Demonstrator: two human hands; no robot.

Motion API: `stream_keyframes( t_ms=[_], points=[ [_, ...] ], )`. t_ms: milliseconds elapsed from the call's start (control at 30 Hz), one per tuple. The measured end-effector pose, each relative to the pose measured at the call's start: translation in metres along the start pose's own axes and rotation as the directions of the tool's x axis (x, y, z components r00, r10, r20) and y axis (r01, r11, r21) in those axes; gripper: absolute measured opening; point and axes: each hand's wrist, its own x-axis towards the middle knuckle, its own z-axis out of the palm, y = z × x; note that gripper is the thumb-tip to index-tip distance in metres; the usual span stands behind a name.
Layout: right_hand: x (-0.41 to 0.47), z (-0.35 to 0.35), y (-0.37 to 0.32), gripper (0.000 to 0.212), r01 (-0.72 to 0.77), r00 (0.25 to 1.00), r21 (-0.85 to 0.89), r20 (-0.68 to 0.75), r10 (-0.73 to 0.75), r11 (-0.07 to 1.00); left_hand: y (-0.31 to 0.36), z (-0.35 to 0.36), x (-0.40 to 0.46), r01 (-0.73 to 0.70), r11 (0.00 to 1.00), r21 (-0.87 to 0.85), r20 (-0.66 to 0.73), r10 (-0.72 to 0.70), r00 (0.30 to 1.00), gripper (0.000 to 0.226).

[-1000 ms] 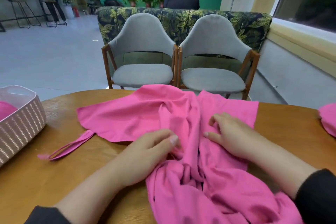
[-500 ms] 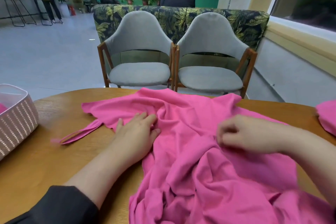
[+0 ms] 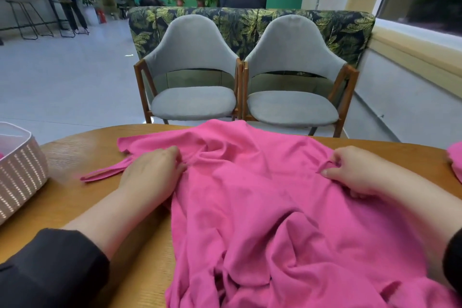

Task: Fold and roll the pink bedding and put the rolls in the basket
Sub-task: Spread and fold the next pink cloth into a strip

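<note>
I am seeing the basket (image 3: 21,177) sitting at nine o'clock on the wooden table (image 3: 75,197), its woven wall facing me and a bit of pink showing inside at its left edge. Just right of it, a thin pink strap (image 3: 105,173) is lying on the wood, trailing from the pink bedding (image 3: 262,207), which is spreading crumpled from twelve o'clock down to six. My left hand (image 3: 152,172) is resting palm-down on the bedding's left edge at about ten o'clock, fingers curling into a fold and gripping it. My right hand (image 3: 355,170) is sitting at two o'clock, thumb and forefinger pinching a small tuck of the same cloth. At three o'clock another pink piece (image 3: 455,160) is peeking in at the table's edge. Two grey chairs (image 3: 250,70) are standing beyond at twelve.
</note>
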Motion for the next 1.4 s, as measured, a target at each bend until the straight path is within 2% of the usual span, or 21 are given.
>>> stream_keyframes(
  t_ms=[33,100,167,267,300,367,433,500,533,633,700,767,833,933,967,1067,1100,1167,1233,1300,1400],
  points=[
    [0.004,-0.001,-0.001,0.028,0.023,0.998,-0.012,-0.066,-0.024,1.0,0.0,0.001,0.002,-0.01,0.999,-0.03,0.05,0.012,0.999,0.016],
    [0.015,-0.009,0.002,0.018,0.056,0.939,-0.014,-0.338,-0.057,0.998,-0.004,-0.001,0.007,-0.039,0.998,-0.051,0.084,0.044,0.995,0.021],
    [0.021,-0.022,0.001,0.017,0.101,0.859,0.045,-0.508,-0.064,0.994,-0.016,-0.002,0.013,-0.062,0.996,-0.057,0.018,0.063,0.998,0.022],
    [0.025,-0.019,-0.009,0.06,0.167,0.92,0.003,-0.36,-0.155,0.986,-0.025,-0.004,0.019,-0.056,0.998,0.014,-0.152,0.057,0.987,0.019],
    [0.024,-0.011,-0.013,0.064,0.179,0.937,-0.01,-0.304,-0.174,0.984,-0.021,-0.006,0.02,-0.058,0.998,0.035,-0.2,0.064,0.978,0.021],
    [0.02,0.007,-0.021,0.057,0.186,0.947,-0.055,-0.256,-0.194,0.981,-0.007,-0.007,0.022,-0.063,0.997,-0.032,-0.171,0.057,0.984,0.029],
    [0.015,0.016,-0.023,0.052,0.133,0.959,-0.131,-0.233,-0.161,0.982,0.002,-0.004,0.027,-0.01,0.998,-0.058,0.015,0.011,1.0,0.04],
    [0.015,0.013,-0.02,0.049,0.06,0.973,-0.201,-0.207,-0.102,0.978,0.003,0.002,0.033,-0.022,1.0,0.009,0.124,0.021,0.992,0.036],
    [0.018,0.011,-0.017,0.042,0.038,0.979,-0.211,-0.186,-0.079,0.977,0.003,0.005,0.037,-0.042,0.999,0.019,0.122,0.04,0.992,0.028],
    [0.033,0.009,-0.007,0.025,0.003,0.989,-0.19,-0.143,-0.03,0.982,0.009,0.014,0.045,-0.103,0.994,0.024,0.095,0.1,0.99,0.027],
    [0.042,0.006,-0.001,0.024,-0.003,0.977,-0.135,-0.214,-0.026,0.991,0.011,0.013,0.053,-0.108,0.993,-0.05,-0.043,0.106,0.993,0.016],
    [0.047,-0.007,0.006,0.019,0.003,0.903,0.026,-0.43,0.009,1.0,0.008,0.004,0.074,-0.065,0.992,-0.112,-0.214,0.04,0.976,0.015],
    [0.057,-0.025,0.013,0.012,0.052,0.82,0.158,-0.571,0.048,0.986,0.008,-0.011,0.102,0.01,0.975,-0.223,-0.207,-0.057,0.977,0.025],
    [0.058,-0.035,0.005,0.059,0.045,0.911,0.092,-0.413,-0.003,0.995,0.025,-0.024,0.116,0.063,0.935,-0.349,-0.014,-0.072,0.997,0.04],
    [0.054,-0.031,-0.001,0.065,0.069,0.931,0.062,-0.362,-0.041,0.996,0.034,-0.024,0.109,0.056,0.931,-0.36,0.002,-0.059,0.998,0.049],
    [0.023,-0.014,-0.013,0.04,0.151,0.934,-0.029,-0.324,-0.152,0.988,0.055,-0.017,0.059,0.029,0.93,-0.366,-0.01,-0.035,0.999,0.056],
    [0.009,-0.013,-0.015,0.048,0.136,0.954,-0.07,-0.258,-0.15,0.988,0.058,-0.015,0.039,0.036,0.939,-0.342,-0.019,-0.045,0.999,0.053],
    [-0.021,-0.012,-0.021,0.064,0.079,0.996,-0.06,0.051,-0.076,0.995,0.059,-0.014,0.004,0.062,0.964,-0.259,0.002,-0.064,0.998,0.051],
    [-0.044,-0.01,-0.024,0.063,0.022,0.956,0.051,0.29,-0.036,0.998,0.057,-0.016,-0.02,0.11,0.98,-0.166,0.121,-0.09,0.989,0.059],
    [-0.058,-0.006,-0.023,0.046,0.056,0.945,0.121,0.312,-0.092,0.991,0.054,-0.02,-0.031,0.126,0.983,-0.137,0.219,-0.094,0.971,0.068],
    [-0.06,0.011,-0.022,0.032,0.143,0.972,0.075,0.177,-0.154,0.987,0.064,-0.021,-0.044,0.074,0.952,-0.297,0.258,0.006,0.966,0.061]
  ],
)
